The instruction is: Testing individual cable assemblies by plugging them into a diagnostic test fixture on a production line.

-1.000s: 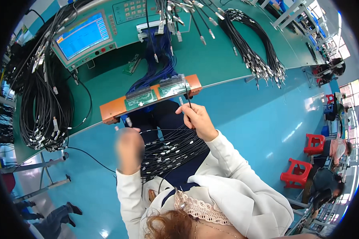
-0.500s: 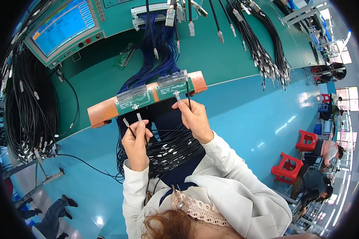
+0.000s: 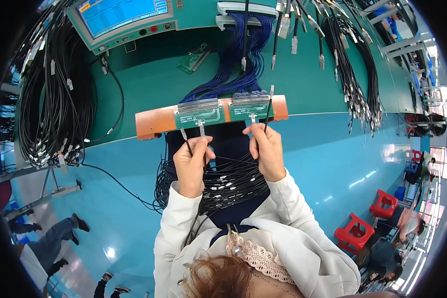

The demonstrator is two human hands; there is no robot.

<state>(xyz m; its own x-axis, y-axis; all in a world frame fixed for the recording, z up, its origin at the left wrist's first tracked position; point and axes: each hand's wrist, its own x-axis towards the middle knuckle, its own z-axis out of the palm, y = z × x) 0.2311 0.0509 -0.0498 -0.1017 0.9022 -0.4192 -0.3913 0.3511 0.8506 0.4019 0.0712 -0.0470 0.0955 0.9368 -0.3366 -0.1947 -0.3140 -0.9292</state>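
Note:
My left hand (image 3: 189, 166) pinches a black cable whose silver plug (image 3: 201, 130) reaches the socket on the left green circuit board (image 3: 185, 117). Whether it is fully seated I cannot tell. A second black cable with a silver plug (image 3: 184, 134) also sticks up from that hand, apart from the board. With closed fingers, my right hand (image 3: 268, 156) grips a cable plug (image 3: 253, 118) at the socket of the right green circuit board (image 3: 242, 113). Another cable (image 3: 268, 111) rises from this hand past the board's right end. Both boards sit on a copper-coloured bar (image 3: 154, 122) along the table edge.
Dark blue wires (image 3: 218, 79) run back from the boards to a white connector block (image 3: 246, 9). A tester with a blue screen (image 3: 121, 17) stands back left. Black cable bundles hang left (image 3: 54, 109) and right (image 3: 355, 94); more cables (image 3: 228, 186) lie across my lap. A loose circuit board (image 3: 193, 59) lies behind.
My left hand has moved up to the board, bringing its plug to the left socket. My right hand stays at its socket. The whole view has shifted, with the bench sitting further right.

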